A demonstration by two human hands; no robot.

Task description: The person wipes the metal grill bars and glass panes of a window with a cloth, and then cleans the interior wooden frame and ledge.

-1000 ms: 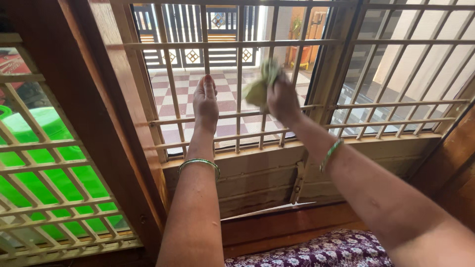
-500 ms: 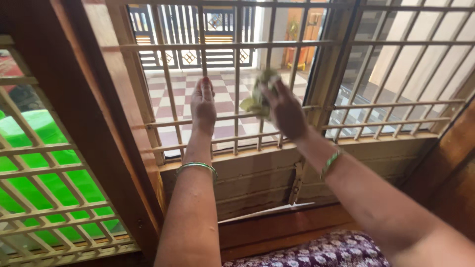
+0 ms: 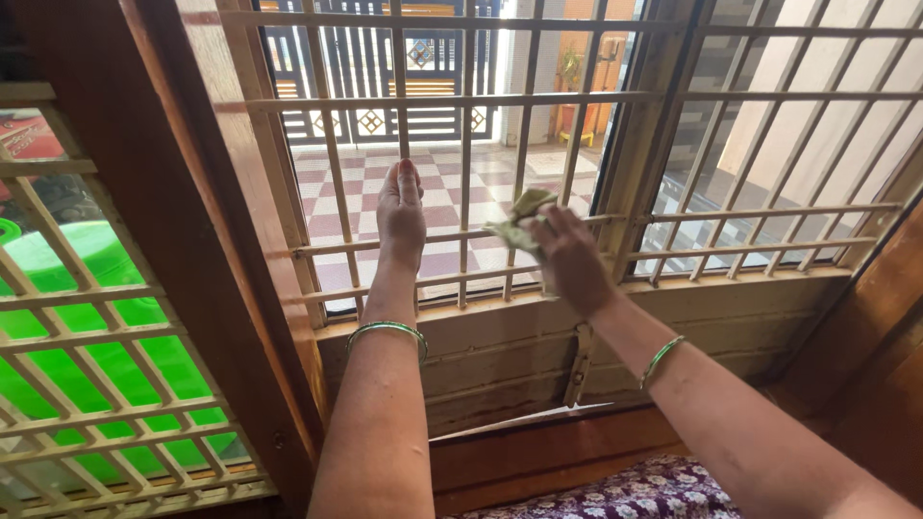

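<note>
One crumpled green cloth (image 3: 517, 223) in right hand (image 3: 574, 261) grip, against window grille (image 3: 467, 235).

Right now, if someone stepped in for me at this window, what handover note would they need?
Left hand: flat against a vertical bar of the window grille, holding nothing.
Right hand: fingers closed on a crumpled green cloth, pressed at a lower horizontal bar near the centre frame post.
Done: cannot tell which bars are wiped.
Left: judge by eye; the right-hand grille panel and sill are untouched at present.
</note>
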